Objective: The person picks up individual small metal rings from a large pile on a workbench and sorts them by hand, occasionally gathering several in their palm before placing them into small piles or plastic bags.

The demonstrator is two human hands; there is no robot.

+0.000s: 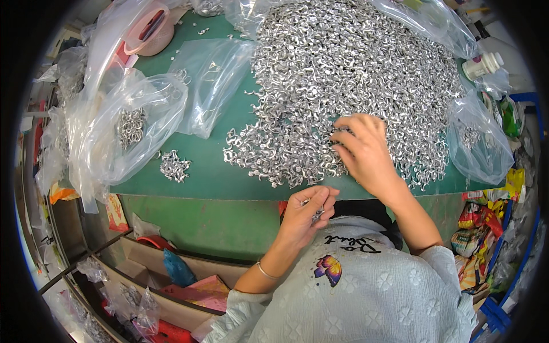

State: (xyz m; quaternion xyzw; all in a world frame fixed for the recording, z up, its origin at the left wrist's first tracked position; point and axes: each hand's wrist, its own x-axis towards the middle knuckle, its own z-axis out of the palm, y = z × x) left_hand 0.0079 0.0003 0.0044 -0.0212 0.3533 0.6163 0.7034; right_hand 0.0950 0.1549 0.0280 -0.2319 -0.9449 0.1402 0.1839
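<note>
A wide heap of small silvery curved metal pieces [343, 63] covers much of the green tabletop [197, 166]. My right hand [364, 150] reaches into the near side of the heap, its fingers curled down among the pieces; whether it pinches one is hidden. Just off the table's front edge, my left hand [309, 212] is closed, palm up, around a few small metal pieces [317, 215] that show between the fingers. A little pile of similar pieces [174, 166] lies apart on the left.
Clear plastic bags lie at the left, one bag [163, 103] with metal rings [131, 127] in it. A pink basket [150, 31] stands far left. On the right are a white bottle [482, 66] and a bag [479, 143] holding some pieces. An open drawer [189, 260] sits below the table.
</note>
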